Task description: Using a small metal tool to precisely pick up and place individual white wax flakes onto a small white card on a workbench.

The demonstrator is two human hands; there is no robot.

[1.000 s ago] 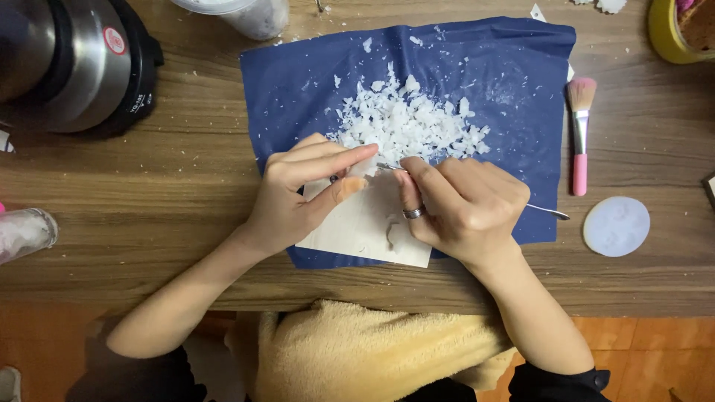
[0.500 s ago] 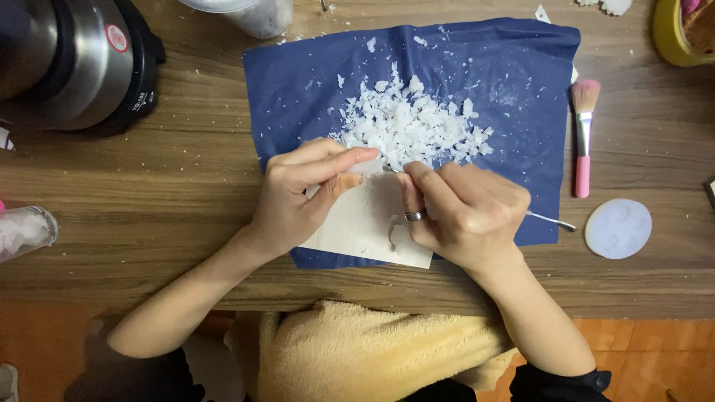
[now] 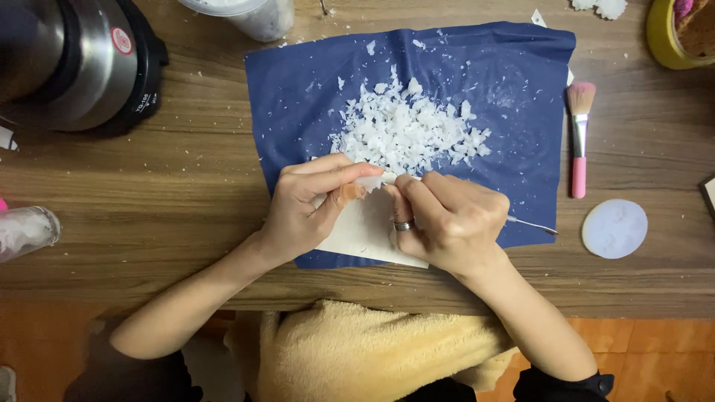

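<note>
My left hand pinches the top edge of a white sheet that lies on a dark blue cloth. My right hand, with a ring on one finger, is closed around a thin metal tool whose end sticks out to the right. Its working tip sits at the sheet's upper edge, hidden between my fingers. Just beyond both hands a pile of white flakes covers the middle of the cloth.
A pink-handled brush lies right of the cloth, a pale round disc below it. A steel and black appliance stands at far left, a clear container at the top, a yellow bowl at top right.
Both hands stay at the sheet's upper edge and shift only slightly. The flake pile looks the same.
</note>
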